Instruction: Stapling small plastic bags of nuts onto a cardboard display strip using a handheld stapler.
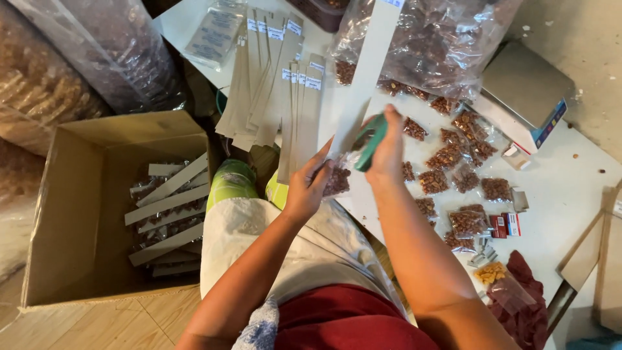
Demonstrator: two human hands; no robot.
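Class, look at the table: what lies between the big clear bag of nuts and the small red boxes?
In the head view, small filled nut packets lie scattered between the big bag and the red boxes.

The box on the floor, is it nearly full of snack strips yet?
Not nearly. The cardboard box holds a few finished strips. The left hand steadies a small bag on a card strip while the right hand holds a green stapler. Many loose bags wait.

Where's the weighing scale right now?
In the head view the scale sits upper right on the white table, just right of the big clear bag of nuts and beyond the person's right hand.
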